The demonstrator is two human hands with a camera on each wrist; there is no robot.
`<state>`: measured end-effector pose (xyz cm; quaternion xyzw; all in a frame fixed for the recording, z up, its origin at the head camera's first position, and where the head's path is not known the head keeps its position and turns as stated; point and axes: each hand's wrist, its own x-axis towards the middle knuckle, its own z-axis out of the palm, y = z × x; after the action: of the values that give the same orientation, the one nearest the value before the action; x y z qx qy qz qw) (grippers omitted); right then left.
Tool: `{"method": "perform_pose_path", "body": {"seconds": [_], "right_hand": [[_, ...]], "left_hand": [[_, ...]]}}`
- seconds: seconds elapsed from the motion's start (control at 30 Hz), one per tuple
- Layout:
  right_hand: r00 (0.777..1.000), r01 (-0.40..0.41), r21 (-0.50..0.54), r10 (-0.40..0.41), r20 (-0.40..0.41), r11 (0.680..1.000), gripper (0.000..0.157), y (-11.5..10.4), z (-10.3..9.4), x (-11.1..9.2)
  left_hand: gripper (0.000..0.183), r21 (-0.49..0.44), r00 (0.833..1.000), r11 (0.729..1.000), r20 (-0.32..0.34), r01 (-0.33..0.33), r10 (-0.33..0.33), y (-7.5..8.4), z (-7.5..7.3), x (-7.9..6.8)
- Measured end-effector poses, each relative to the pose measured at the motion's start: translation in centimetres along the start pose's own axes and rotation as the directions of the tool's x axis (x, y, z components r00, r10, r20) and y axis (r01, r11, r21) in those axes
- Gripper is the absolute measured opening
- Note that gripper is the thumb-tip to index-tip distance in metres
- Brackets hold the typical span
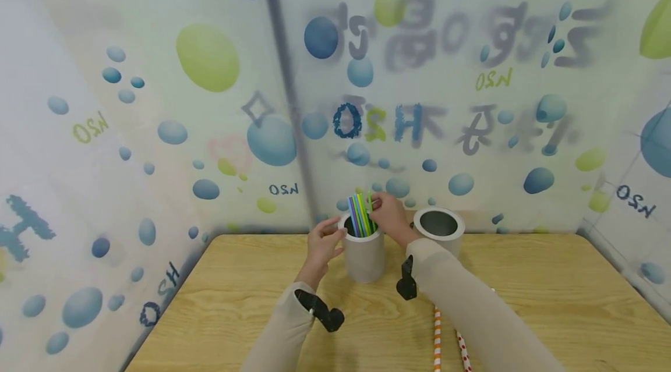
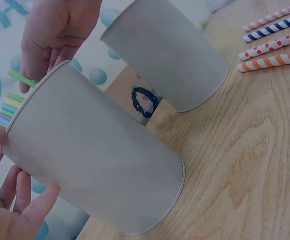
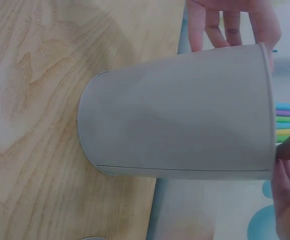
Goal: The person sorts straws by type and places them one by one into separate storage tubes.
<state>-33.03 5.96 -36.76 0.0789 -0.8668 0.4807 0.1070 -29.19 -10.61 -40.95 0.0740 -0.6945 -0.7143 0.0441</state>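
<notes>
The right hand's (image 1: pixel 389 216) grip pinches a green straw (image 1: pixel 370 202) at the mouth of a grey cup (image 1: pixel 364 260). The straw's long axis runs near vertical, top end up, its lower part inside the cup. The left hand (image 1: pixel 321 247) lies along the cup's opposite side, fingers loosely extended, touching rim and wall. Beside the green straw, coloured straws (image 1: pixel 361 212) stand in the same cup, tops leaning slightly left in the head view. The cup stands upright on the tabletop (image 1: pixel 550 296), mouth upward. Just right of it, a second cup (image 2: pixel 170 55) also stands upright. Nearer the person, paper straws (image 2: pixel 272 61) lie flat, roughly parallel, well apart from the left hand; the orange-striped one points away from the person.
</notes>
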Motion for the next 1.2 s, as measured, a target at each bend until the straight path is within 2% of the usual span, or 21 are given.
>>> {"method": "perform_pose_path", "body": {"seconds": [0.1, 0.23, 0.33, 0.4, 0.63, 0.8, 0.9, 1.03, 1.2], "right_hand": [[0.998, -0.050, -0.018, 0.051, 0.046, 0.999, 0.032, -0.8, -0.3, 0.0], [0.994, -0.065, -0.016, 0.066, 0.090, 0.998, 0.032, -1.2, -0.7, 0.1], [0.991, -0.082, -0.015, 0.084, 0.103, 0.996, 0.032, -1.2, -0.9, 0.2], [0.989, -0.103, -0.009, 0.104, 0.101, 0.995, 0.033, -1.2, -1.1, 0.3], [0.977, -0.145, 0.092, 0.128, 0.170, 0.985, 0.035, -1.7, -2.3, 0.0], [0.970, -0.092, 0.114, 0.063, 0.234, 0.989, 0.034, -2.3, -4.4, -0.8], [0.962, -0.050, 0.129, 0.013, 0.273, 0.990, 0.033, -2.4, -5.7, -1.3], [0.948, -0.012, 0.135, -0.031, 0.315, 0.991, 0.034, -2.0, -7.6, -2.0], [0.936, 0.051, 0.122, -0.090, 0.340, 0.991, 0.034, -1.2, -10.1, -2.9]], "left_hand": [[0.035, -0.007, 1.000, 1.000, 0.006, -0.003, 0.003, 0.1, -0.1, 0.0], [0.037, -0.010, 1.000, 1.000, 0.023, -0.003, 0.004, 0.8, -0.1, -0.6], [0.038, -0.012, 1.000, 1.000, 0.028, -0.006, 0.006, 0.8, 0.0, -0.6], [0.036, -0.013, 0.999, 1.000, 0.026, -0.018, 0.018, 0.2, 0.0, -0.2], [0.033, -0.002, 0.999, 1.000, 0.020, -0.026, 0.026, 0.4, -0.1, -0.4], [0.036, 0.069, 0.999, 0.997, 0.024, -0.022, 0.021, 0.7, -0.4, -0.1], [0.037, 0.124, 0.999, 0.991, 0.018, -0.043, 0.041, 1.2, -0.5, -0.1], [0.036, 0.168, 0.994, 0.980, 0.010, -0.107, 0.106, 2.4, -0.3, -0.2], [0.033, 0.209, 0.976, 0.954, 0.019, -0.214, 0.215, 4.4, 1.2, -0.8]]}}
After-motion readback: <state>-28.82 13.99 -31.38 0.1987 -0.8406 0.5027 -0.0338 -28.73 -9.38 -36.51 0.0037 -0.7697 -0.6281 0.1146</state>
